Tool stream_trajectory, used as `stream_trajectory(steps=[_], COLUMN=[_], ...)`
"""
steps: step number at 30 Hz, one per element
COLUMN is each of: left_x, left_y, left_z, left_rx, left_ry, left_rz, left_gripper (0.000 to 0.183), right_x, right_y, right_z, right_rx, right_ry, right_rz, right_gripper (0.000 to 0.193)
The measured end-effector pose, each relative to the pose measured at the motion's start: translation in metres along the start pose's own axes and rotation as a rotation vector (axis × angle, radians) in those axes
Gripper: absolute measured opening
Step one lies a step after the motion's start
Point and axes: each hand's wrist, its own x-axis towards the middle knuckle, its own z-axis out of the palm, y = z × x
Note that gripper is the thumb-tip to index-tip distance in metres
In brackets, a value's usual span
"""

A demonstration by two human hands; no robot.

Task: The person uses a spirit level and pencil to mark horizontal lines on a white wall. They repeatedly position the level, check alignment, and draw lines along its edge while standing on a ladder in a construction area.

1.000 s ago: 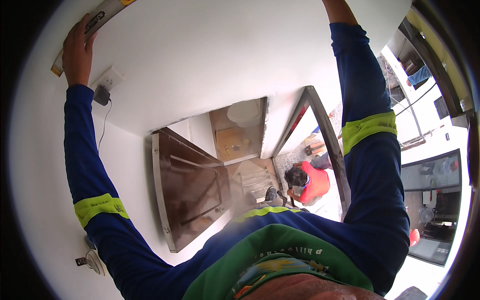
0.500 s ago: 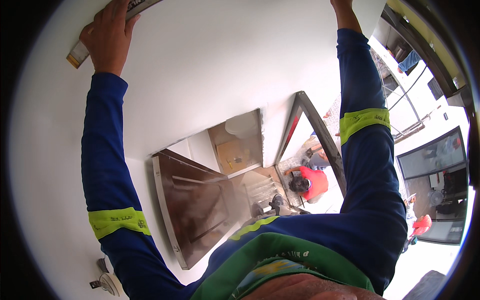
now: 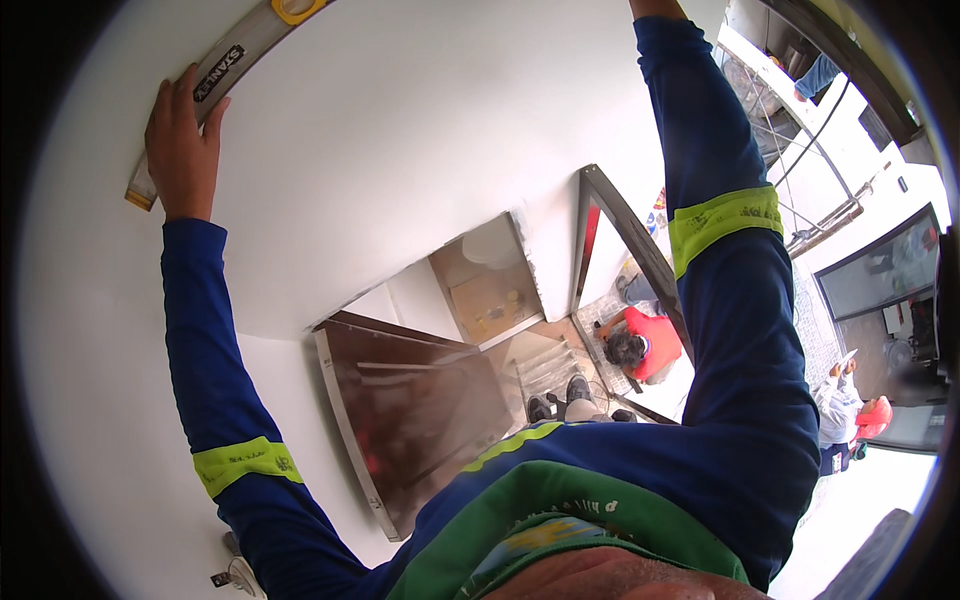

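Head view: your left hand (image 3: 183, 150), fingers gripping the lower end of one grey spirit level (image 3: 245, 52), slanted along white wall (image 3: 420, 150); brown door (image 3: 420, 410); your blue right sleeve (image 3: 740, 310), right hand out of frame, fingers cannot be told.

The person wears a dark-blue long-sleeved fabric shirt (image 3: 640, 450), dark-smudged fluorescent-yellow cloth bands (image 3: 245, 463) around both sleeves, and a green, white-lettered neck cloth (image 3: 545, 482).

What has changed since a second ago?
The view has shifted: the level, left hand and door all sit lower in it. The socket by that hand no longer shows, while a person in white has appeared at right. The left hand still holds the level; the door stays open.
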Motion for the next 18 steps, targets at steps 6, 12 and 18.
stream_trajectory(steps=[6,12,18], left_x=[0.001,-0.001,0.0], left_y=[-0.004,-0.009,-0.014], left_z=[0.001,0.005,0.004], left_rx=[0.004,0.026,0.082], left_ry=[-0.002,-0.018,-0.092], left_rz=[0.024,0.021,0.019], left_gripper=[0.052,0.055,0.06], right_x=[0.0,0.0,0.006], right_y=[0.004,0.011,0.011], right_z=[0.0,0.006,0.001], right_rx=[0.025,0.033,0.084], right_ry=[-0.02,0.032,-0.032], right_rz=[-0.025,-0.11,-0.072], right_gripper=[0.023,0.023,0.023])
